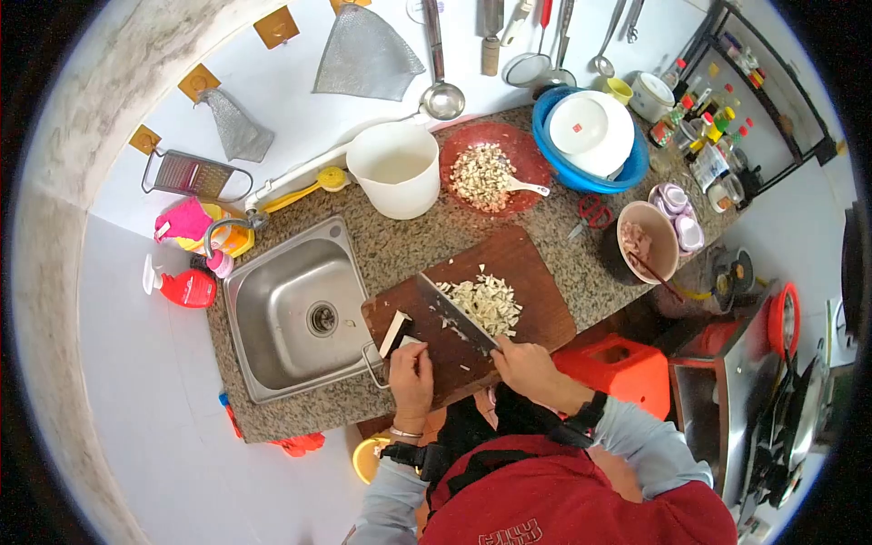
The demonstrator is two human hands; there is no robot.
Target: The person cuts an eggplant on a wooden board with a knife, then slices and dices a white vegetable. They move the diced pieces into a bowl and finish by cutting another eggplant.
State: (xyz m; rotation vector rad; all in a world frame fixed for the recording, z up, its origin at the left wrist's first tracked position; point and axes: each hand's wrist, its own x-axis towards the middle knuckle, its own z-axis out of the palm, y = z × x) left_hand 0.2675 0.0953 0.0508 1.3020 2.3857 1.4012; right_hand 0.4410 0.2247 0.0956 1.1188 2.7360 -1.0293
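A dark wooden cutting board [536,263] lies on the speckled counter, its left end at the sink. My right hand [530,368] is closed round the handle end of a cleaver [454,311], whose blade slants up and left across the board. Chopped pale pieces [486,304] form a pile on the blade's right side, with a few bits on its left. At the board's left end, my left hand [411,377] has curled fingers beside a white piece with a dark side [395,333]; whether the fingers grip it is unclear.
Left of the board is a steel sink [291,309]. Behind stand a white tub [393,173], a red bowl [451,173] of chopped bits with a spoon, and a blue basin [545,136]. Red scissors [595,213] and a meat bowl [668,238] are at right.
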